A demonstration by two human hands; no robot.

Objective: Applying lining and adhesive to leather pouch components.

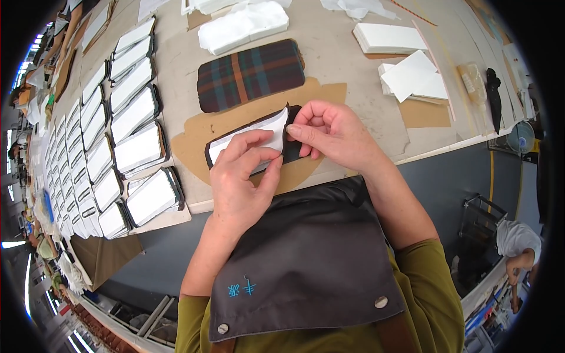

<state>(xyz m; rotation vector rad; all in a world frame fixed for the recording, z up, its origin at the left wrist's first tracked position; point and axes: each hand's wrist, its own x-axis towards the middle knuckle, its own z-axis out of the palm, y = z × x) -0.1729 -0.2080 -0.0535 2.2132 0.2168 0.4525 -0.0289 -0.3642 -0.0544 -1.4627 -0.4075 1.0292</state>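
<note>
A dark flat fabric piece with a white lining sheet [254, 134] on top lies on a brown cardboard mat [194, 138] at the table's near edge. My left hand [241, 176] presses down on the white sheet, thumb and forefinger pinching its lower edge. The sheet's right end, against the dark piece, is pinched by the fingertips of my right hand [331, 130]. Just beyond them lies a stack of plaid fabric pieces [250, 73] in green, red and orange.
Rows of finished dark pieces with white faces [138, 150] cover the table's left side. White padding [244, 25] and stacks of white sheets [412, 73] lie at the back and right. A glue bottle [472, 82] stands at far right. A small fan [520, 139] and another person [518, 241] are lower right.
</note>
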